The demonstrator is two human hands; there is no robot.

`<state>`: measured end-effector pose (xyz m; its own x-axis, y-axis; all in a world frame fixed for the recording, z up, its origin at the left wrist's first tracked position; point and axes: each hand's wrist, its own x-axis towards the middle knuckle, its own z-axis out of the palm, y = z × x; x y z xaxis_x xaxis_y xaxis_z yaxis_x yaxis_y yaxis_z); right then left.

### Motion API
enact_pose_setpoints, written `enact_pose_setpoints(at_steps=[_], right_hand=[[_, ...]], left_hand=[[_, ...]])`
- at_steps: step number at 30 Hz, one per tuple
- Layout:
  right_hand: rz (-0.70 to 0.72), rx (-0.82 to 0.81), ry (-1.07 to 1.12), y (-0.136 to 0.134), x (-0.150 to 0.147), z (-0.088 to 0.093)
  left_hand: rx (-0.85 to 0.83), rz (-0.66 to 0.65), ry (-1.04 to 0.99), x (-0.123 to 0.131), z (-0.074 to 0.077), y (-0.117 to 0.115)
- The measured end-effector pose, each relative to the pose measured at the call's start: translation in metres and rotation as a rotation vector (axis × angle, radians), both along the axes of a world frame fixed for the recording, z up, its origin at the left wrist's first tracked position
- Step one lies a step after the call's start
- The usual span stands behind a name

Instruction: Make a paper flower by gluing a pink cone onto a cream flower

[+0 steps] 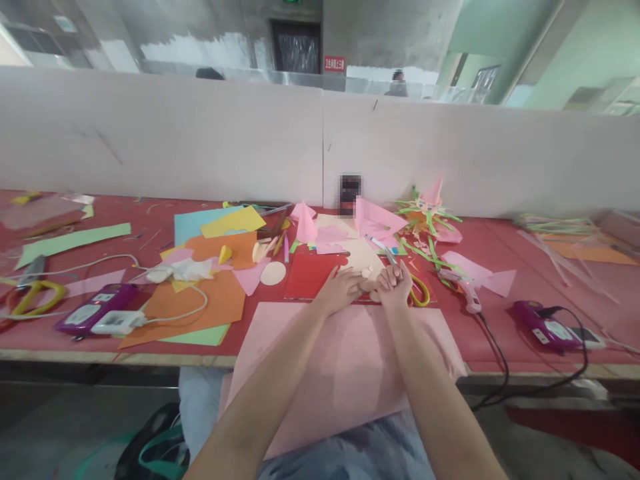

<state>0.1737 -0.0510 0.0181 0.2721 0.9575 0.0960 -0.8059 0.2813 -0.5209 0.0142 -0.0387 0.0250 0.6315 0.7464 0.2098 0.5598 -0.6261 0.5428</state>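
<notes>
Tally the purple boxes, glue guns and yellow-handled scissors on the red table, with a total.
Purple boxes: 2
Glue gun: 1
Yellow-handled scissors: 2
Total: 5

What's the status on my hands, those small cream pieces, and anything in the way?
Left hand, fingers extended; right hand, fingers curled; grips unclear. Small cream pieces near the fingertips. Yellow-handled scissors beside right hand, possibly crowding it.

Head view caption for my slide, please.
Left hand and right hand near small cream pieces, yellow scissor handle beside the right.
</notes>
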Motion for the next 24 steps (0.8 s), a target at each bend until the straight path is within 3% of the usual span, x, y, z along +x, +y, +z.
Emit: enact_pose_setpoints(at_steps=[4,12,18,24], right_hand=[[-0.016,-0.003,-0.005,0.0,0.0,-0.001],[-0.029,0.013,-0.084,0.001,0.0,0.0],[-0.034,-0.054,-0.117,0.0,-0.004,0.003],[0.018,-0.067,-0.073,0.002,-0.008,0.003]], left_hand=[[-0.006,-0.07,-0.07,0.001,-0.003,0.001],[-0.076,-0.072,-0.177,-0.002,-0.013,0.011],[-0.115,-0.074,-0.215,-0.001,-0.009,0.007],[-0.125,-0.169,-0.256,0.0,-0.004,0.003]])
